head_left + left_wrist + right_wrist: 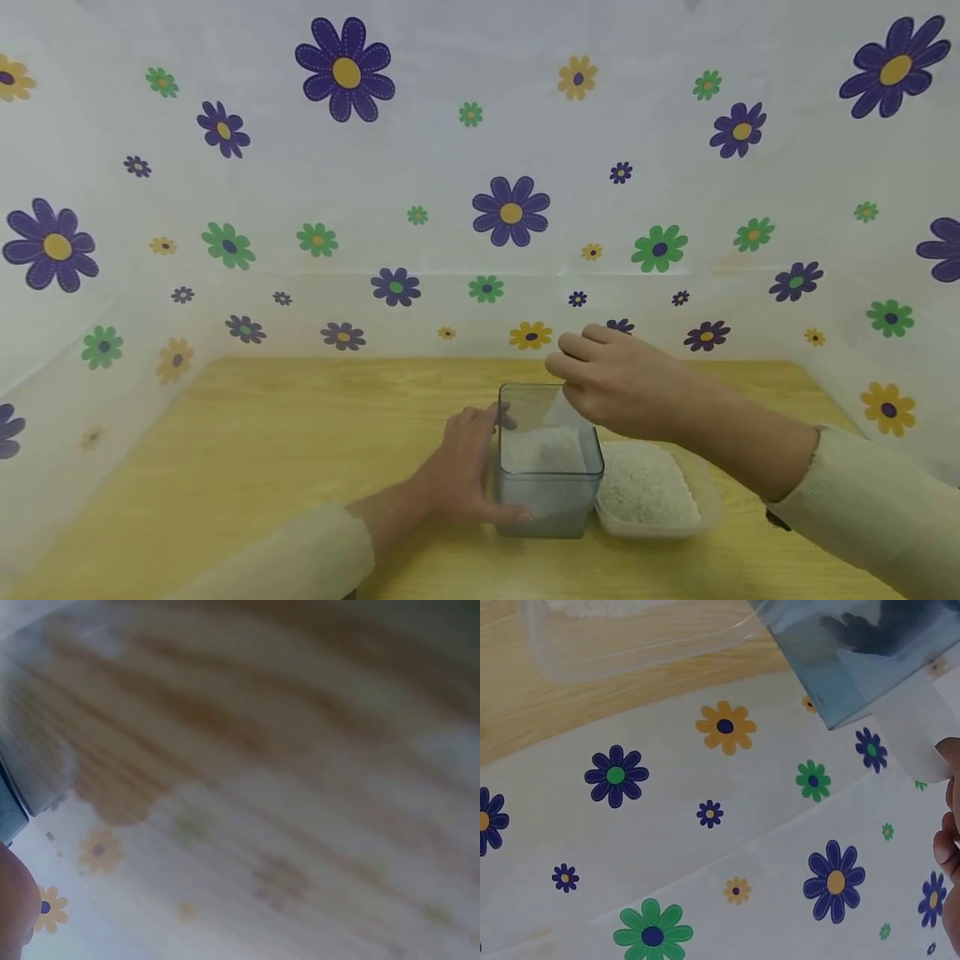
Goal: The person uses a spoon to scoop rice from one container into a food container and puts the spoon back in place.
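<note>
A clear blue-grey square container [551, 500] stands on the table with white rice inside. My left hand [461, 475] grips its left side, thumb across the front and fingers toward the far side. Above the container's right rim, my right hand [618, 379] pinches a translucent white cup [915, 735], which tilts down into the opening; its contents cannot be made out. Right beside the container sits a shallow clear plastic tub [645, 531] heaped with white rice [647, 487]. Only a bit of my left hand [16, 904] and a corner of the container show in the left wrist view.
The wooden table [300, 442] reaches back to a white flowered sheet [450, 167] hanging behind and on both sides. A small dark object [777, 520] shows beneath my right wrist.
</note>
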The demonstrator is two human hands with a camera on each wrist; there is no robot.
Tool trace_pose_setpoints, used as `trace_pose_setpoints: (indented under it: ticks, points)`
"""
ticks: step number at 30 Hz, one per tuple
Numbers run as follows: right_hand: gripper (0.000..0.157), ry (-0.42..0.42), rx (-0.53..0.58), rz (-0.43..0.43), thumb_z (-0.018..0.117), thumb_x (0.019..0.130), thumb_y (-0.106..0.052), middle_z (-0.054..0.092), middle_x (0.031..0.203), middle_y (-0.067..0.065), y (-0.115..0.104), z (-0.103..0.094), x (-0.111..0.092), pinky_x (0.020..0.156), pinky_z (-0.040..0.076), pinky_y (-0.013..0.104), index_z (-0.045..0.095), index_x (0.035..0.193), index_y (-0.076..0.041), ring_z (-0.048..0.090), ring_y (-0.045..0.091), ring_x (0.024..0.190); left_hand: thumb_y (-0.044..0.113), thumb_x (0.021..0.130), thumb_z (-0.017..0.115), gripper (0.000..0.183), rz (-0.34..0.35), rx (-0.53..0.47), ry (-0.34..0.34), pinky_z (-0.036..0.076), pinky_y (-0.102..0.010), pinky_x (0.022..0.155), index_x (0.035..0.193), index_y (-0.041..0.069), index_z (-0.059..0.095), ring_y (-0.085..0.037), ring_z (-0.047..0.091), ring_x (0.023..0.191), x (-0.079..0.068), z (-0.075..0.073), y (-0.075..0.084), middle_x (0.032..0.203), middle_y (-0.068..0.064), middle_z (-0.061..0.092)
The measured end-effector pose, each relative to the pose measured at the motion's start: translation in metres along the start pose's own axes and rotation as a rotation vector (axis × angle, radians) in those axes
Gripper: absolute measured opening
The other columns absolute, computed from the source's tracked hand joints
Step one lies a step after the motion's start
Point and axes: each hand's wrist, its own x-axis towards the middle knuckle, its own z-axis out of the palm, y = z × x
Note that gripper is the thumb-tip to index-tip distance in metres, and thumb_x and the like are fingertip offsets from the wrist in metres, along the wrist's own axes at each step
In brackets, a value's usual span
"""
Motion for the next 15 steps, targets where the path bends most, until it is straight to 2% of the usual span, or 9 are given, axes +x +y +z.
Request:
trace_pose_setpoints:
  ticks: [4,8,12,15]
  points:
    - [0.01,-0.126,-0.081,-0.116,0.066,0.083,-0.01,0.049,0.087,-0.001,-0.007,0.01,0.011,0.066,0.037,0.026,0.067,0.074,-0.014,0.042,0.016,0.076,0.078,0.06,0.064,0.109,-0.014,-0.01,-0.014,0.029,-0.042,0.098,0.139,0.011,0.031,-0.01,0.038,0.109,-0.001,0.002,0.0,0.124,0.003,0.048]
    - [0.009,-0.254,-0.114,-0.192,0.065,0.085,-0.018,0.049,0.094,-0.002,-0.014,0.019,0.021,0.068,0.036,0.027,0.069,0.076,-0.019,0.041,0.016,0.08,0.075,0.061,0.066,0.104,-0.035,-0.023,-0.025,0.033,-0.04,0.093,0.138,0.014,0.031,-0.012,0.038,0.108,-0.003,0.0,0.001,0.123,0.004,0.047]
    - [0.008,-0.376,-0.114,-0.207,0.066,0.085,-0.025,0.05,0.105,-0.004,-0.019,0.023,0.028,0.073,0.039,0.027,0.072,0.083,-0.021,0.042,0.016,0.09,0.074,0.061,0.067,0.101,-0.054,-0.019,-0.034,0.034,-0.038,0.091,0.138,0.019,0.03,-0.011,0.037,0.109,-0.003,-0.001,0.002,0.123,0.006,0.045]
    - [0.01,-0.432,-0.048,-0.177,0.065,0.086,-0.026,0.051,0.116,-0.005,-0.022,0.026,0.033,0.082,0.042,0.029,0.073,0.086,-0.021,0.045,0.016,0.1,0.075,0.06,0.067,0.101,-0.07,-0.029,-0.042,0.034,-0.038,0.092,0.138,0.023,0.029,-0.009,0.036,0.11,-0.004,-0.001,0.001,0.123,0.007,0.045]
